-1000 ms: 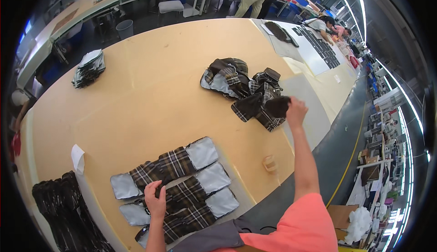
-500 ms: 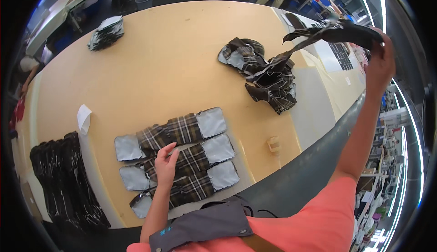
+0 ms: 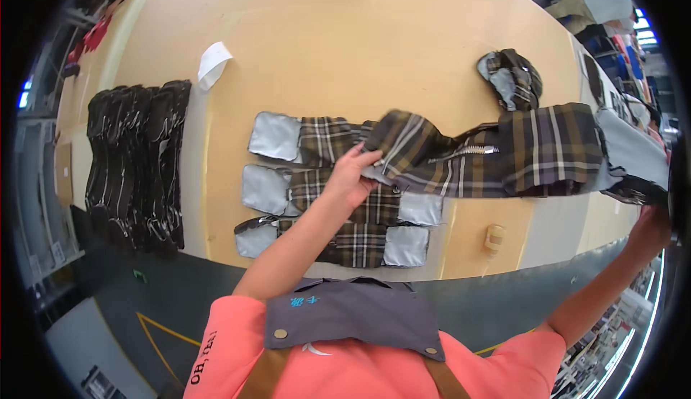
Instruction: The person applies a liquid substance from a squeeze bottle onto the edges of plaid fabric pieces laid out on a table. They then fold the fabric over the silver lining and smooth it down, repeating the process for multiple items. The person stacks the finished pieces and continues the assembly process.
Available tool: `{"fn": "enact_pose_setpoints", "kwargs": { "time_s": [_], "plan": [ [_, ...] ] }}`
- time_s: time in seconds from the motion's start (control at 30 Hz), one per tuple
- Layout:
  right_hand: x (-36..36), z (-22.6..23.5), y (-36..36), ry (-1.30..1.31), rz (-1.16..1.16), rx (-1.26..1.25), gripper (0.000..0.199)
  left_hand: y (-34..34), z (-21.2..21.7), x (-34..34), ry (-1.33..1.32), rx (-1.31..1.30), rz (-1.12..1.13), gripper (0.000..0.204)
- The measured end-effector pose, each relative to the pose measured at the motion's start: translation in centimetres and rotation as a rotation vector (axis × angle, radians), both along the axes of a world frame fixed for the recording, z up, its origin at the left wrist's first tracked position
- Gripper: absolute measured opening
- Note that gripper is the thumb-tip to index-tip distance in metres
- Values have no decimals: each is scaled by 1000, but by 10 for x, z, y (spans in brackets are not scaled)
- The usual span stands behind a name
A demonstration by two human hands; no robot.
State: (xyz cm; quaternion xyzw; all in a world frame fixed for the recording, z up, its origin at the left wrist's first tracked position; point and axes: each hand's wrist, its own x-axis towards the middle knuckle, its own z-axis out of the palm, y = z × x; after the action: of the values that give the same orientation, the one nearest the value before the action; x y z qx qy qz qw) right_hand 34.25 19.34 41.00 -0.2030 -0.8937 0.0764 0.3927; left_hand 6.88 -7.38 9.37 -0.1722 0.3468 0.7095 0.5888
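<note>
A long brown, black and white plaid fabric piece (image 3: 551, 150) with a metal zip is stretched above the table between my hands. My left hand (image 3: 354, 176) pinches its left end. At the far right, my right hand (image 3: 653, 227) is closed on its other end, beside the grey lining and dark edging; the fingers are partly hidden. Under the held piece and my left forearm, three similar plaid pieces with shiny grey end panels (image 3: 275, 137) lie in a row, partly covered. Beyond the held piece sits a crumpled plaid bundle (image 3: 520, 81).
Black fabric pieces with light edges (image 3: 137, 161) lie stacked at the left. A white scrap (image 3: 214, 65) rests on the tan table (image 3: 345, 39). A small clear container (image 3: 494, 238) stands near its front edge. Other people (image 3: 603, 3) are at the far right and far left.
My right hand has come down from its raised position, drawing a plaid piece out of the pile. My left hand, empty before, now grips that piece's end. The view has turned rightward.
</note>
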Motion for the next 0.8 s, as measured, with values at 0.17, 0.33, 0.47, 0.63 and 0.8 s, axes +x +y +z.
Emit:
{"fn": "enact_pose_setpoints", "kwargs": {
  "time_s": [0.17, 0.33, 0.47, 0.63, 0.8],
  "plan": [
    [-32, -121, 46, -131, 77, -384, 44, -12, -14, -104, 370, -70, 218, 32],
    [-96, -261, 54, -136, 7, -362, 32, -28, -53, -201, 630, -253, 298, 40],
    [-108, -365, 47, -301, 13, -288, 25, -38, -111, -228, 1129, -610, 111, 47],
    [-157, -368, -4, -497, -111, -100, 24, -40, -114, -227, 1780, -1085, -208, 49],
    [-229, -373, -55, -443, 201, -266, 43, -35, -117, -229, 1936, -1101, -275, 43]
  ]
}}
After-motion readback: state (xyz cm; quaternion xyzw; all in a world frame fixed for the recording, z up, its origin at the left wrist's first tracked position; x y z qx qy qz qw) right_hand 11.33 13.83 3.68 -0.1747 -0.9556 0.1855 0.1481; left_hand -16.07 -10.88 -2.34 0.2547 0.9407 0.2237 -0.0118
